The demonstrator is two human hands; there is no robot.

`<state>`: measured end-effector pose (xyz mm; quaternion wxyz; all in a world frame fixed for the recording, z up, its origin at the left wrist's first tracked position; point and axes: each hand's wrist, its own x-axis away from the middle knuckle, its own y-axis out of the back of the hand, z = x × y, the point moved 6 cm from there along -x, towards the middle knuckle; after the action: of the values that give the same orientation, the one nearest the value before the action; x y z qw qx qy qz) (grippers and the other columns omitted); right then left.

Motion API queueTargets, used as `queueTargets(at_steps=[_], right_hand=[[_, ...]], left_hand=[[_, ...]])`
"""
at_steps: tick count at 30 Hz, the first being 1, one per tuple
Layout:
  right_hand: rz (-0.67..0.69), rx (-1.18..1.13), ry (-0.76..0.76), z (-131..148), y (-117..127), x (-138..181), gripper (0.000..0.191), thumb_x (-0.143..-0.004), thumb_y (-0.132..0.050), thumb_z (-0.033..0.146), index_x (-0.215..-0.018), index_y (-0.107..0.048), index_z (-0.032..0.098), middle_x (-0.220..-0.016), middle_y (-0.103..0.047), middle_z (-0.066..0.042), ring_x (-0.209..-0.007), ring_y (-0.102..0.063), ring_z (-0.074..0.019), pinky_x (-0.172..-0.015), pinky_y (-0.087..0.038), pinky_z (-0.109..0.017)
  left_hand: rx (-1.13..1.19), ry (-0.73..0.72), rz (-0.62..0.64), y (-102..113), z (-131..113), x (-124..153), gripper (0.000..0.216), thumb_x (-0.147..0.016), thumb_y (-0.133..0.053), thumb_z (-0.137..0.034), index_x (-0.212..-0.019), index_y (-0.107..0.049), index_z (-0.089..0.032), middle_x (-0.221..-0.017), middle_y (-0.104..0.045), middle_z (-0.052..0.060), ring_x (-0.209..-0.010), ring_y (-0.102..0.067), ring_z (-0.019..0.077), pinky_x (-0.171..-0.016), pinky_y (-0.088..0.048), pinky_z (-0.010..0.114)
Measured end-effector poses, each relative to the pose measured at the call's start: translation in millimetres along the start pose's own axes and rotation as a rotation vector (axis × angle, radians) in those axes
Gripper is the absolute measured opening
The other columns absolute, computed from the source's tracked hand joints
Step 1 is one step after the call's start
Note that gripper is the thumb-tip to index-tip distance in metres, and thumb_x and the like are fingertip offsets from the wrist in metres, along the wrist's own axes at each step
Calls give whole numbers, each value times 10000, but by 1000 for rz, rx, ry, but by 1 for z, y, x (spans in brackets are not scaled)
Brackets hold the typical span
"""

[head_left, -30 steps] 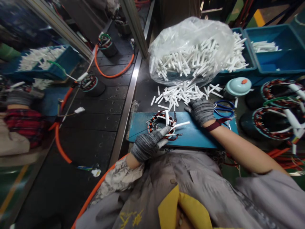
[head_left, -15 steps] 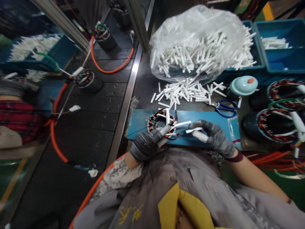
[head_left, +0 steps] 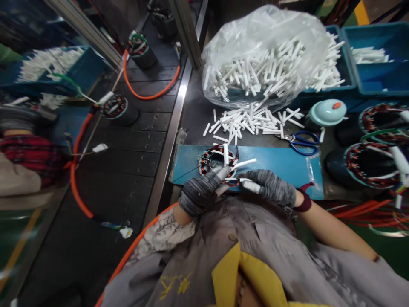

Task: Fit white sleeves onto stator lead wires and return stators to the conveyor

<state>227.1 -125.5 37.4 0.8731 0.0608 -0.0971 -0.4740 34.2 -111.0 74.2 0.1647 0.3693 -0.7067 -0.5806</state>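
A small stator (head_left: pixel 216 163) with copper windings lies on a blue mat (head_left: pixel 281 164) in front of me. My left hand (head_left: pixel 201 192), in a grey glove, is closed on its near edge, and white sleeve tubes stick out of the windings. My right hand (head_left: pixel 270 187), also gloved, pinches a short white tube (head_left: pixel 245 181) against the stator's right side, beside the left hand's fingertips. A loose heap of white tubes (head_left: pixel 249 121) lies behind the mat.
A clear bag full of white tubes (head_left: pixel 268 59) stands behind the heap. Blue scissors (head_left: pixel 303 143) and a pale green lid (head_left: pixel 327 113) lie at right, near larger stators (head_left: pixel 367 164). Blue bins (head_left: pixel 370 64) sit at the back. A conveyor (head_left: pixel 128 145) with orange cable runs on the left; another person's sleeve (head_left: pixel 28 155) shows beyond.
My right hand left the heap of tubes with one white tube and brought it back to the stator, next to my left hand. The left hand stayed on the stator.
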Motion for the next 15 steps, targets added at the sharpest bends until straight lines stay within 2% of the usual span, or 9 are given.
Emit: queueTargets(at_steps=[2, 5, 7, 9, 12, 15], right_hand=[[42, -120, -25, 1, -4, -8, 375, -981, -610, 479, -1239, -725, 233, -1158, -776, -47, -1062, -706, -228, -979, -541, -395], [26, -283, -81, 5, -8, -14, 343, -935, -665, 521, -979, -755, 192, -867, -743, 0, -774, -652, -154, -751, -531, -299], [-19, -278, -97, 8, -9, -13, 377, -922, -674, 543, -812, -713, 184, -711, -653, 31, -649, -553, -118, -639, -465, -268], [-68, -223, -92, 9, -9, -10, 436, -924, -653, 576, -733, -674, 185, -654, -598, 37, -613, -497, -111, -606, -427, -269], [-185, -40, -83, 5, -6, -4, 460, -953, -605, 588, -741, -694, 190, -673, -635, 14, -631, -530, -131, -635, -438, -288], [-332, 259, -10, 6, 1, 5, 399, -989, -574, 549, -933, -762, 201, -793, -727, -31, -721, -628, -174, -721, -480, -319]], left_hand=[[0, 48, 6, 2, -3, -2, 441, -1016, -571, -418, -1407, -630, -222, -1285, -733, 119, -1088, -752, 274, -797, -657, 349], [6, 90, -28, 6, -8, -4, 419, -1007, -586, -402, -1379, -648, -218, -1240, -755, 104, -1102, -747, 270, -858, -649, 361], [-14, 95, -63, 7, -12, -4, 403, -1013, -574, -386, -1369, -652, -215, -1222, -763, 94, -1088, -751, 261, -855, -643, 348], [-76, 80, -90, 3, -17, -2, 386, -1021, -557, -377, -1357, -654, -214, -1229, -761, 93, -1044, -761, 255, -799, -635, 334], [-241, 14, -139, -7, -24, 6, 326, -1017, -557, -310, -1306, -675, -219, -1268, -743, 104, -891, -770, 237, -671, -583, 321], [-364, -49, -227, -11, -30, 11, 255, -979, -600, -242, -1207, -712, -242, -1242, -755, 97, -698, -712, 195, -580, -492, 308]])
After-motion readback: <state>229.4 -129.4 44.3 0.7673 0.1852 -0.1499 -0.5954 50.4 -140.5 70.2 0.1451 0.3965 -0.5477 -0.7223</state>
